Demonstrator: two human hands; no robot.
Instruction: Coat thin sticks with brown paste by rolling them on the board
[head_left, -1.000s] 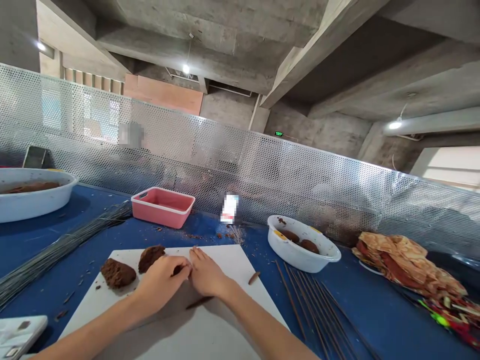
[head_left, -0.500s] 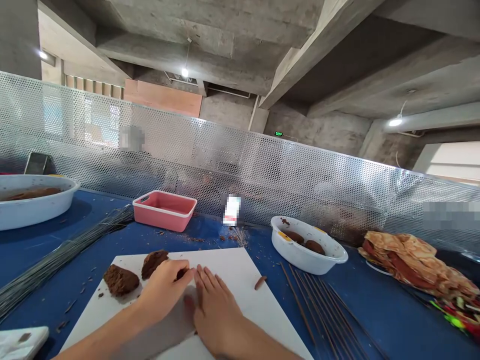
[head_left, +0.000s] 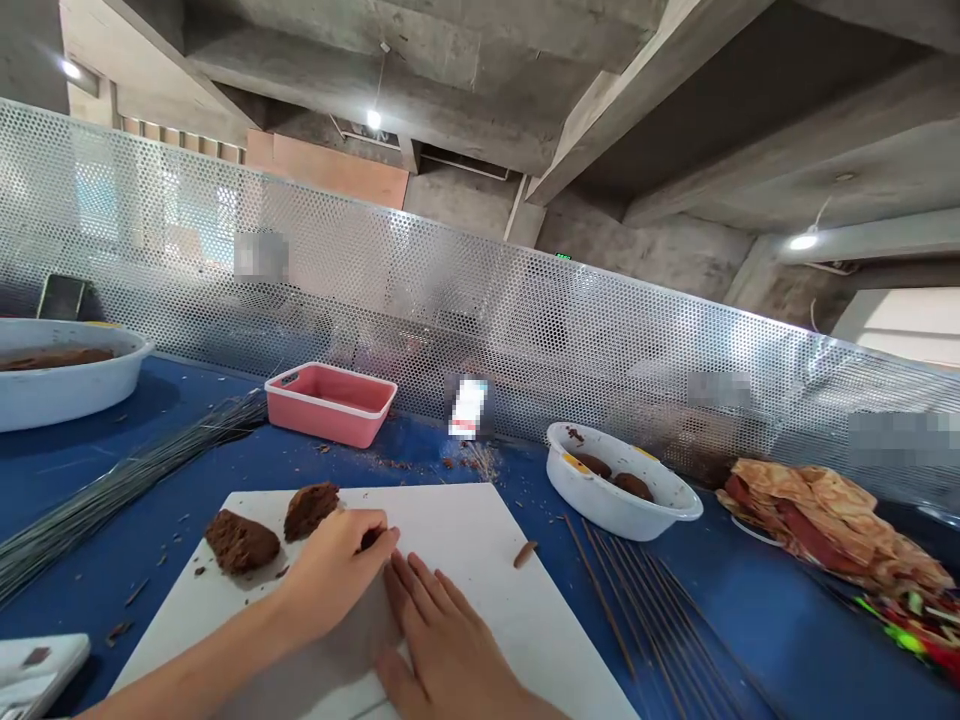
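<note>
On the white board (head_left: 480, 520), my right hand (head_left: 450, 625) lies flat with its fingers stretched out. A thin line, perhaps a wire (head_left: 370, 708), shows near its heel at the lower edge; what is under the palm is hidden. My left hand (head_left: 349, 560) is closed just to the left, thumb against curled fingers. Something dark shows in its curl, but I cannot make out what it is. Behind and left of it sit two rough brown lumps, clay-like, one lump (head_left: 241, 542) nearer the board's left edge and another lump (head_left: 309, 508) close to my knuckles.
A small brown roll (head_left: 524, 554) lies at the board's right edge. Thin brown-coated sticks (head_left: 637, 600) lie beyond it, below a white basin (head_left: 622, 500) with brown lumps. A wire bundle (head_left: 142, 475), pink basket (head_left: 330, 410) and another basin (head_left: 75, 385) stand left. Perforated metal screen (head_left: 480, 300) behind.
My right hand has slid toward me, down the board, and its fingertips are now lower than my left hand's. My left hand stays closed in nearly the same place. The view has shifted slightly.
</note>
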